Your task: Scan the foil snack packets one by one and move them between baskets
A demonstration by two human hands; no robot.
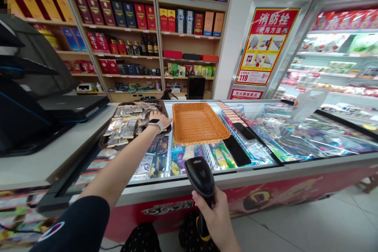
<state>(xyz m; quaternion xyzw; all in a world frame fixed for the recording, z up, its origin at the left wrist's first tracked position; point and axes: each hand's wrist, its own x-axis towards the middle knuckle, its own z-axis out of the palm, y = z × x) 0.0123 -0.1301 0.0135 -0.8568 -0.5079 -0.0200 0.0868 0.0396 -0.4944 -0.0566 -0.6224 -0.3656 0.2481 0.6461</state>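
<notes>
My left hand (160, 119), with a white watch on its wrist, rests at the right side of a dark woven basket (102, 141). Its thumb is spread away from the fingers, which lie on or just over flat clear packets (127, 128) heaped in that basket; the fingertips are partly hidden. In my right hand (219, 214) is a black barcode scanner (200, 175), gripped by its handle with the head pointing up and forward. An orange wicker basket (201, 125) with nothing in it stands to the right of my left hand.
Both baskets sit on a glass-topped chest freezer (298, 159). Two black phones (237, 151) lie right of the orange basket, near a clear plastic bag (308, 104). A counter (26, 169) with dark equipment stands left. Shelves of boxed goods (124, 13) line the back.
</notes>
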